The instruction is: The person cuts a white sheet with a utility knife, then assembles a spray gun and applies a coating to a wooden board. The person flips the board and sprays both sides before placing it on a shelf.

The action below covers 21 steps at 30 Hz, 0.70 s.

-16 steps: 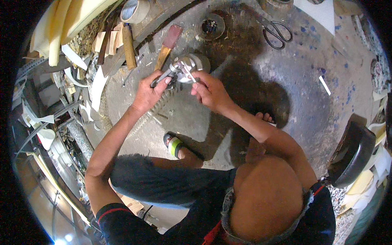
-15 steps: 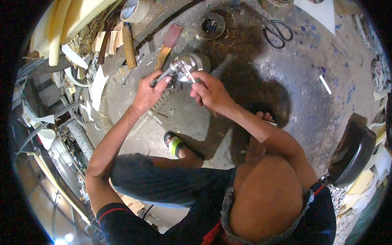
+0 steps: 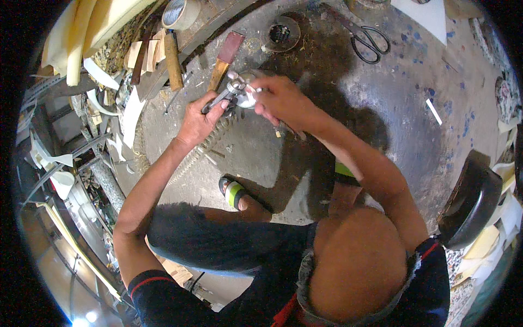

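My left hand point(image 3: 204, 120) is closed around the handle of a silver spray gun point(image 3: 235, 86) with a round metal cup, held above the floor. My right hand point(image 3: 275, 101) is at the cup's right side, fingers curled on a thin pale tool, partly hidden; a small brass-coloured tip shows below the fingers. A pale coiled hose point(image 3: 210, 141) runs down beneath the gun. Just behind stands a wooden-handled scraper-like tool with a red top point(image 3: 231, 46).
Black-handled scissors point(image 3: 370, 46), a round container point(image 3: 280, 35), a tape roll point(image 3: 180, 13) and wood pieces point(image 3: 147, 54) lie beyond. Foam and white scraps point(image 3: 131, 117) crowd the left. A black padded seat point(image 3: 468, 201) stands at right. My sandalled foot point(image 3: 234, 193) is below the hands.
My right hand has shifted upward and turned over the tool, covering more of it. The gun's head is slightly higher. My right foot has moved back toward my body.
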### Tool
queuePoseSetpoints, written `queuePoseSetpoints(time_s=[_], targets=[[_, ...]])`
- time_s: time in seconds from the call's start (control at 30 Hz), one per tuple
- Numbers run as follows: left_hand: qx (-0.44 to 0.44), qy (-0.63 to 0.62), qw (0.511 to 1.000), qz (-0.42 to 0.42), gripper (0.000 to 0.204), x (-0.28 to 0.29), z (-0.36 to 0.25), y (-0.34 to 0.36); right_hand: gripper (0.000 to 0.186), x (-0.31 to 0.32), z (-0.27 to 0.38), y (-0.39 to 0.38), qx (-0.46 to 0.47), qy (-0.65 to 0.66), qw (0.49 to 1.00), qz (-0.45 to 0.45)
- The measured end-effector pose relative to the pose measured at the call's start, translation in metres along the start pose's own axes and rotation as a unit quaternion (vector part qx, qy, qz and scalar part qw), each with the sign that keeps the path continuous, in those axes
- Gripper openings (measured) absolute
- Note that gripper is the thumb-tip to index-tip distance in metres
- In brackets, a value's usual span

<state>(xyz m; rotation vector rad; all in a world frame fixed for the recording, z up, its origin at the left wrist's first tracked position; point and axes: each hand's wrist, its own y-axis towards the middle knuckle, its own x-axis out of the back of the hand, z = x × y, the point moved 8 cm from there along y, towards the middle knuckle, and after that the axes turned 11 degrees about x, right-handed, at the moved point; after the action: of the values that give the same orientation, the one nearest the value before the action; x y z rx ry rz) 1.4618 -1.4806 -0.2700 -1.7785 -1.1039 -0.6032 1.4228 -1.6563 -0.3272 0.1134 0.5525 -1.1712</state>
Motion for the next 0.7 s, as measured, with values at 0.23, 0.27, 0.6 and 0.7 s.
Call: queuePoseSetpoints(time_s=[0.23, 0.27, 0.6, 0.7], targets=[[-0.012, -0.024, 1.0, -0.009, 0.027, 0.002, -0.001, -0.002, 0.03, 0.005, 0.006, -0.002, 0.027, -0.05, 0.998, -0.023], [0.001, -0.018, 1.0, -0.003, 0.027, 0.0, 0.001, -0.002, 0.029, 0.008, 0.001, -0.003, 0.011, -0.059, 0.997, -0.039], [0.027, -0.016, 1.0, 0.002, 0.027, 0.0, 0.007, -0.001, 0.029, 0.017, 0.019, -0.046, 0.173, -0.267, 0.938, -0.139], [0.01, -0.012, 1.0, -0.003, 0.027, 0.002, 0.001, -0.001, 0.034, 0.011, 0.037, -0.038, 0.256, -0.421, 0.86, -0.132]])
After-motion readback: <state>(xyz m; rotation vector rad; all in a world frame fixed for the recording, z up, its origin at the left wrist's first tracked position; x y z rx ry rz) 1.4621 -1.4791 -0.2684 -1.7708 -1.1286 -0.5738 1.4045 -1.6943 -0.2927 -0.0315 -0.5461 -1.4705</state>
